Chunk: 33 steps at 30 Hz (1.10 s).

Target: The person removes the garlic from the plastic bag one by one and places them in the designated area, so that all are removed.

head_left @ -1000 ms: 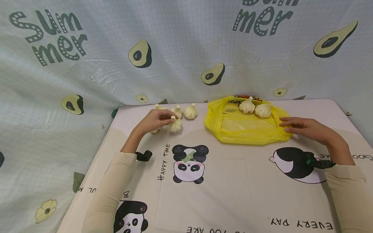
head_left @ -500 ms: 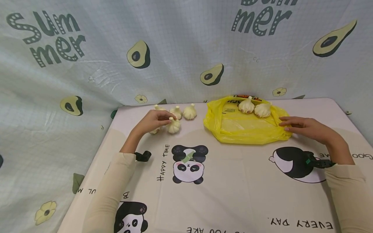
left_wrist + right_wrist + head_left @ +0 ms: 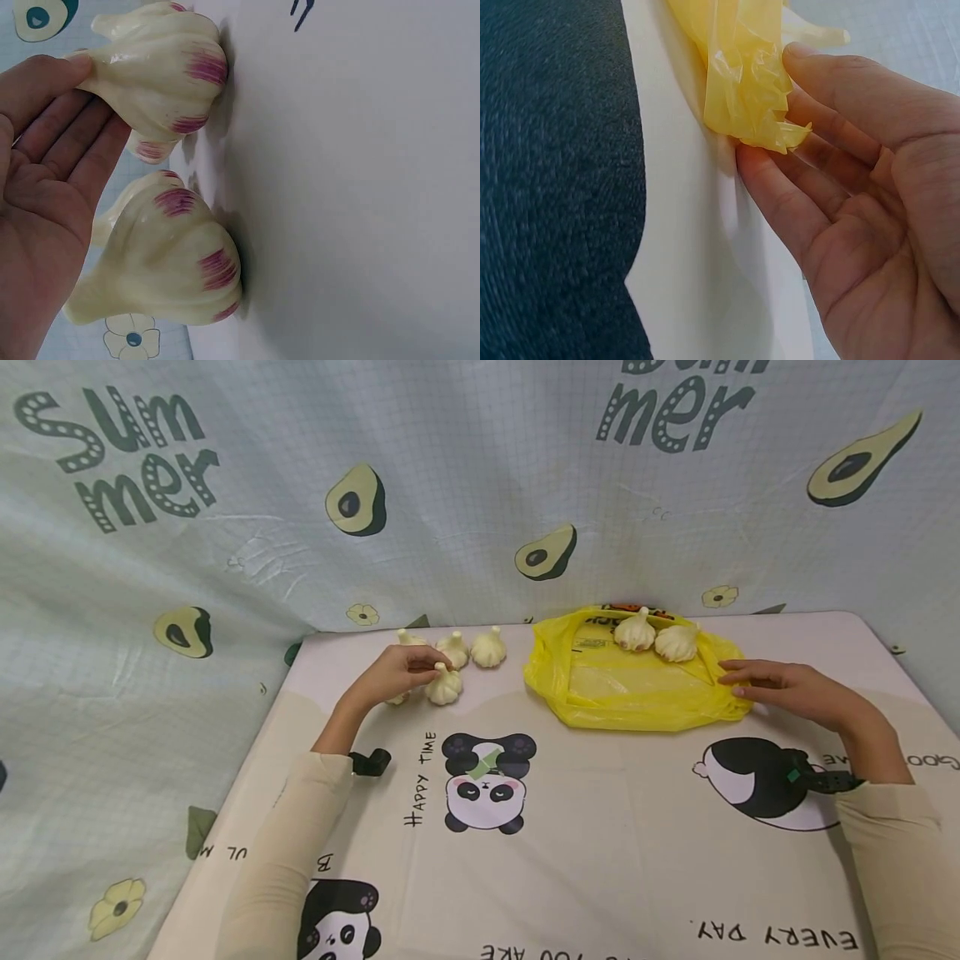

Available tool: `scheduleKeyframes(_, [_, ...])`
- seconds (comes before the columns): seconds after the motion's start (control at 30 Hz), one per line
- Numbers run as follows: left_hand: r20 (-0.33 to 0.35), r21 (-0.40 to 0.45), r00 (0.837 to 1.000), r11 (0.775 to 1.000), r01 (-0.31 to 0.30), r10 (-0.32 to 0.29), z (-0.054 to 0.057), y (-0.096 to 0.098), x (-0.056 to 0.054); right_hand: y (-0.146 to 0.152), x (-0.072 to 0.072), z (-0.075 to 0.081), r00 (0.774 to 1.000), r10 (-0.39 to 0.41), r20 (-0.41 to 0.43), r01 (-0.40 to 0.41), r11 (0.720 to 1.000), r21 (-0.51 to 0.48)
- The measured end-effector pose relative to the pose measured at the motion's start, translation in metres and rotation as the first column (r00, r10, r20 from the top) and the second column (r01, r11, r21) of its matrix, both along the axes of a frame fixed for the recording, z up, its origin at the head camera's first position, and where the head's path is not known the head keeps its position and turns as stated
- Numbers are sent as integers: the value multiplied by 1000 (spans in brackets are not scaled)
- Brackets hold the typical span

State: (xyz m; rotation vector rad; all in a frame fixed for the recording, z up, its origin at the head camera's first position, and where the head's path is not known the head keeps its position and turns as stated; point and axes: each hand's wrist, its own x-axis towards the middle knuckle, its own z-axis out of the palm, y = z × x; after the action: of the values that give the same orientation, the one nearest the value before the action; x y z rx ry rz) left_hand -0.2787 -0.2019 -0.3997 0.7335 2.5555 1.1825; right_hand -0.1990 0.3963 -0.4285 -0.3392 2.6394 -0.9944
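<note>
My left hand [image 3: 393,678] pinches a garlic bulb [image 3: 444,687] by its stem, at the back left of the table. In the left wrist view, thumb and fingertips meet on the stem of this purple-streaked bulb [image 3: 169,79]. Another garlic bulb [image 3: 172,259] lies beside it, close to the palm. Several more bulbs surround the hand, among them one garlic bulb [image 3: 488,648] to its right; some are partly hidden behind the fingers. My right hand [image 3: 795,692] touches the right edge of a yellow plastic bag [image 3: 622,714], its fingers fairly straight. Crumpled yellow plastic [image 3: 746,90] lies against the fingertips in the right wrist view.
Two garlic bulbs, a left one [image 3: 635,631] and a right one [image 3: 677,644], lie on the bag at its back right. A patterned cloth [image 3: 577,843] with pandas covers the table. Behind its back edge hangs an avocado-print curtain [image 3: 450,485].
The pinched garlic bulb has shifted slightly left and toward me with my left hand. My right hand and the bag have stayed about where they were.
</note>
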Motion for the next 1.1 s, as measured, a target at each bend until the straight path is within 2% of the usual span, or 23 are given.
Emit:
scheduleKeyframes(0.13, [0,-7,1000,1000,5,-5,0,1,0,0,1,-1,1000,6,-2,-6,1000,-8])
scheduleKeyframes(0.33, [-5,1,999,999,43,-43,-1,-2,1,0,3,-1,1000,9,-3,-9,1000,-16])
scheduleKeyframes(0.5, [-17,-3,999,999,43,-43,2,-3,0,0,3,-2,1000,4,-11,-4,1000,-19])
scheduleKeyframes(0.7, [-45,-69,996,995,69,-72,8,-3,-6,1,3,-3,1000,3,-20,-3,999,-33])
scheduleKeyframes(0.83, [-58,-115,994,989,89,-96,10,-4,-14,1,4,-3,1000,0,-25,-1,999,-38])
scheduleKeyframes(0.97, [-39,-146,994,985,95,-102,10,-7,-21,1,4,-3,1000,1,-23,-2,999,-36])
scheduleKeyframes(1.1, [25,-111,996,990,91,-89,10,-9,-25,1,4,-3,1000,8,-29,-9,1000,-26])
